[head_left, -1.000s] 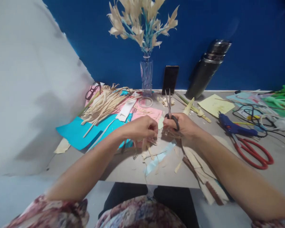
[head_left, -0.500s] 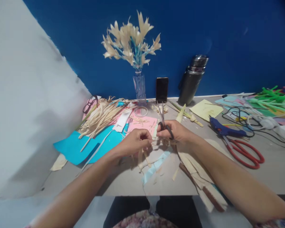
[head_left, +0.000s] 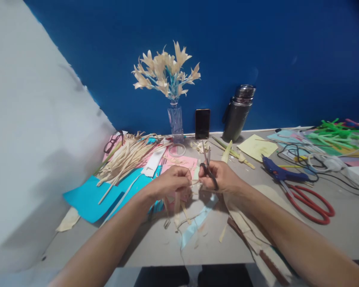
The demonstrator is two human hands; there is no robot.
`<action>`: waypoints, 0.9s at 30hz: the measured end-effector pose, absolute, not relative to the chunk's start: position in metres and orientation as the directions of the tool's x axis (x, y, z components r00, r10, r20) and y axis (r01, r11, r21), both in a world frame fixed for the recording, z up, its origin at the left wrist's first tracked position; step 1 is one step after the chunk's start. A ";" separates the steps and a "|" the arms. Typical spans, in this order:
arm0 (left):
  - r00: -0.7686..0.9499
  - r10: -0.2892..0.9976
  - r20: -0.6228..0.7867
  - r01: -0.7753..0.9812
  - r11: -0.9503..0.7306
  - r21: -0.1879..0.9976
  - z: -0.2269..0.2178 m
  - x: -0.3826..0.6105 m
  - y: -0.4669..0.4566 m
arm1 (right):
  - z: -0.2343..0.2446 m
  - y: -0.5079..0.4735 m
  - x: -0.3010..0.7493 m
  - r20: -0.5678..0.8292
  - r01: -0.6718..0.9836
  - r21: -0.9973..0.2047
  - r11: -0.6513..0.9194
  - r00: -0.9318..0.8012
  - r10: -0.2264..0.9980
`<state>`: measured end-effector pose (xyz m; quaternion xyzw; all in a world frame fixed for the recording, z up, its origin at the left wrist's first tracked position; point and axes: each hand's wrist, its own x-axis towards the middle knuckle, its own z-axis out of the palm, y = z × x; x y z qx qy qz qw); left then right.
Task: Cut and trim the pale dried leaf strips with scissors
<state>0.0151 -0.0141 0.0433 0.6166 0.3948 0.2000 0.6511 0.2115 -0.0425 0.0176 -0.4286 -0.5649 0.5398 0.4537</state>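
My left hand [head_left: 175, 181] is closed, thumb and fingertips pinched on one end of a thin pale husk strip [head_left: 195, 181]. The strip spans the small gap to my right hand [head_left: 223, 176], whose fingertips meet its other end. Black-handled scissors [head_left: 208, 165] sit in my right hand, blades pointing up and away from the strip. Husk scraps and a light blue ribbon strip [head_left: 194, 227] lie on the table below the hands. Pink paper [head_left: 182, 163] lies just beyond them.
A bundle of dried husk strips [head_left: 122, 159] rests on blue sheets [head_left: 86, 199] at left. Behind stand a vase [head_left: 175, 121] of husk flowers, a phone [head_left: 202, 123] and a flask [head_left: 238, 113]. A blue glue gun [head_left: 283, 170] and red-handled scissors [head_left: 314, 203] lie at right.
The view has tilted up, so everything sits lower in the picture. My hands stay close together, and the pale strip between them shows more clearly. The scissors remain in my right hand.
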 end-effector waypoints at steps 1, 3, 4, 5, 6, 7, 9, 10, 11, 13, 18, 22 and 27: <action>0.581 0.777 -0.240 0.168 0.174 0.970 0.043 0.016 -0.014 | 0.018 -0.042 0.211 0.047 -0.029 -0.999 0.043 -0.176 0.983; 0.492 0.846 -0.206 -0.001 0.237 0.971 0.040 0.019 -0.016 | 0.017 -0.040 0.211 0.038 -0.094 -0.995 0.031 -0.074 0.996; 0.442 0.873 -0.207 -0.092 0.273 0.957 0.038 0.021 -0.019 | 0.017 -0.039 0.210 0.032 -0.131 -0.991 0.028 -0.027 0.999; 0.397 0.891 -0.221 -0.168 0.307 0.937 0.035 0.025 -0.022 | 0.016 -0.038 0.210 0.027 -0.165 -0.986 0.029 0.013 1.000; 0.369 0.899 -0.237 -0.211 0.330 0.920 0.032 0.030 -0.025 | 0.016 -0.038 0.209 0.029 -0.188 -0.981 0.037 0.046 0.999; 0.342 0.910 -0.237 -0.257 0.333 0.907 0.028 0.036 -0.029 | 0.015 -0.038 0.207 0.040 -0.198 -0.979 0.054 0.075 0.996; 0.310 0.923 -0.228 -0.322 0.328 0.888 0.022 0.049 -0.036 | 0.013 -0.038 0.204 0.097 -0.172 -0.978 0.117 0.122 0.988; 0.283 0.938 -0.200 -0.373 0.300 0.878 0.019 0.055 -0.039 | 0.013 -0.039 0.203 0.136 -0.144 -0.977 0.156 0.136 0.981; 0.264 0.948 -0.180 -0.404 0.277 0.872 0.018 0.061 -0.040 | 0.012 -0.040 0.201 0.174 -0.115 -0.975 0.191 0.143 0.974; 0.210 0.968 -0.140 -0.437 0.221 0.872 0.017 0.067 -0.041 | 0.011 -0.040 0.199 0.221 -0.076 -0.969 0.234 0.149 0.964; 0.123 0.985 -0.120 -0.291 0.151 0.945 0.026 0.056 -0.032 | 0.011 -0.038 0.202 0.107 -0.030 -0.994 0.106 -0.003 0.994; 0.114 0.993 -0.008 -0.228 0.034 0.973 0.034 0.040 -0.026 | 0.003 -0.036 0.208 -0.049 0.028 -0.999 -0.043 -0.294 0.955; 0.148 0.989 -0.026 -0.224 0.060 0.973 0.036 0.029 -0.025 | -0.008 -0.034 0.213 -0.078 0.079 -0.996 -0.052 -0.380 0.922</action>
